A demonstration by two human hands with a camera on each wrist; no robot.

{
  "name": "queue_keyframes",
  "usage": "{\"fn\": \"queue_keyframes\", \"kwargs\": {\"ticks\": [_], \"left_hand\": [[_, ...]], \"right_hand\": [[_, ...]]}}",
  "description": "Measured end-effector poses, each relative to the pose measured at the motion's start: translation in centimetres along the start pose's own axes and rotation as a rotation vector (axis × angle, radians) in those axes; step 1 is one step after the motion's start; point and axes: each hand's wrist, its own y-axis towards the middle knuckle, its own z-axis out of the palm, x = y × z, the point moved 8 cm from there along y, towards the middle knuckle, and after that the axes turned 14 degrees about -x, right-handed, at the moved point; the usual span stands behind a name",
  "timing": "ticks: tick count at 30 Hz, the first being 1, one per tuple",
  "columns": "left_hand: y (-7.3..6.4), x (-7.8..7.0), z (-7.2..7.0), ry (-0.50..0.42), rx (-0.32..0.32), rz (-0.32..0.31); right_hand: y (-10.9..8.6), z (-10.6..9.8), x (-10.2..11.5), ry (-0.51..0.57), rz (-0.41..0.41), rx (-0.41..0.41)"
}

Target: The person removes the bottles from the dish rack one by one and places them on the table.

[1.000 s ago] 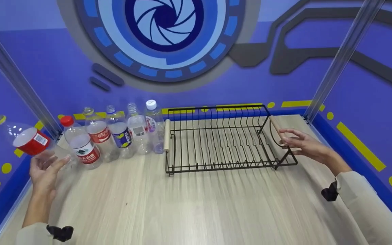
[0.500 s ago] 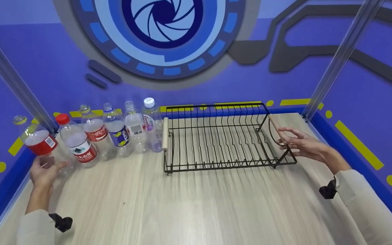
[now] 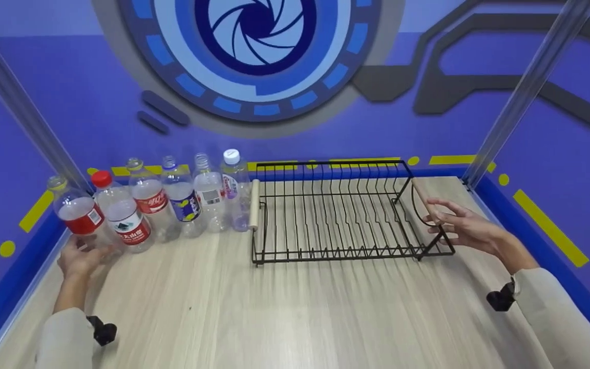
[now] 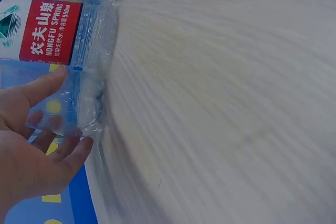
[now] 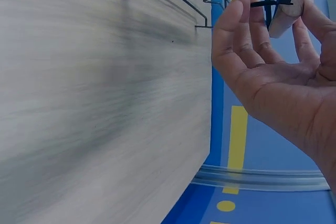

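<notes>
At the left end of a row of clear plastic bottles, the red-labelled bottle (image 3: pixel 81 218) stands upright on the table. My left hand (image 3: pixel 82 256) holds its lower part, thumb on one side and fingers round the other; the left wrist view shows this hand (image 4: pixel 42 135) close up. Right beside it is a red-capped water bottle (image 3: pixel 127 223), near my thumb. On the right, my right hand (image 3: pixel 471 228) has its thumb and fingers about the wooden handle (image 3: pixel 423 200) of a black wire dish rack (image 3: pixel 325 259). In the right wrist view the handle's end (image 5: pixel 286 17) sits between thumb and fingers.
Several more bottles line the back edge: a red-labelled one (image 3: pixel 152 202), a blue-labelled one (image 3: pixel 186 207), a clear one (image 3: pixel 210 197) and a white-capped one (image 3: pixel 232 184) close to the rack's left handle (image 3: pixel 255 205). Blue panels enclose the wooden table (image 3: pixel 295 318).
My left hand has brought the red-labelled bottle down and to the right, from tilted in the air to upright at the row's end. The right hand has stayed at the rack's handle.
</notes>
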Motion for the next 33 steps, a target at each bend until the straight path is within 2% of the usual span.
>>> {"fn": "queue_keyframes", "kwargs": {"ticks": [6,13,19,23,28,33], "left_hand": [[-0.1,0.2,-0.7,0.016,-0.017,0.003],[-0.1,0.7,-0.6,0.013,0.019,-0.026],[-0.3,0.9,-1.1,0.025,0.039,-0.022],[-0.8,0.7,-1.5,0.029,0.049,-0.015],[-1.8,0.8,-2.7,0.034,0.047,-0.046],[-3.1,0.6,-3.2,0.029,0.129,-0.082]], "right_hand": [[0.3,0.4,0.5,0.001,-0.034,-0.023],[0.3,0.6,0.5,0.019,-0.028,-0.061],[0.5,1.0,0.8,0.053,-0.034,-0.054],[0.5,1.2,0.8,0.100,-0.035,-0.047],[0.9,1.3,0.9,0.104,-0.038,-0.074],[1.3,1.3,1.3,0.016,-0.052,-0.109]]}}
